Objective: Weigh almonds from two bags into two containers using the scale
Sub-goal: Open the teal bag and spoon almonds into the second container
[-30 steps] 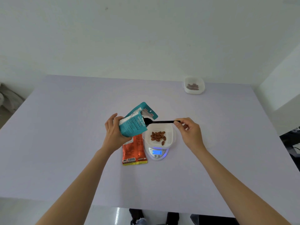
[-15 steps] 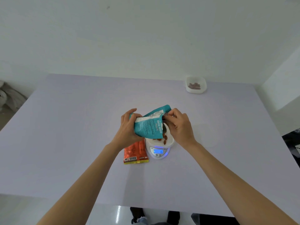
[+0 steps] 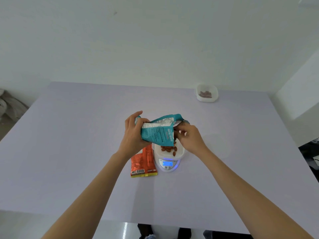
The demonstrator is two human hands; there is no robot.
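I hold a teal almond bag (image 3: 158, 133) tipped on its side above the white container (image 3: 180, 151), my left hand (image 3: 133, 133) gripping its bottom end. My right hand (image 3: 191, 138) is pinched at the bag's open mouth, where a dark bit of the black spoon (image 3: 174, 135) shows. The rest of the spoon is hidden. The container holds several almonds (image 3: 168, 149) and sits on a small white scale (image 3: 168, 168) whose blue display reads 16. An orange almond bag (image 3: 143, 163) lies flat just left of the scale.
A second white container (image 3: 207, 99) with a few almonds stands at the far right of the pale purple table (image 3: 77, 144). A white wall runs behind the table. The table's front edge is near my elbows.
The teal bag has swung from upright to lying sideways over the container. My right hand has moved left with the spoon, from beside the container to the bag's mouth.
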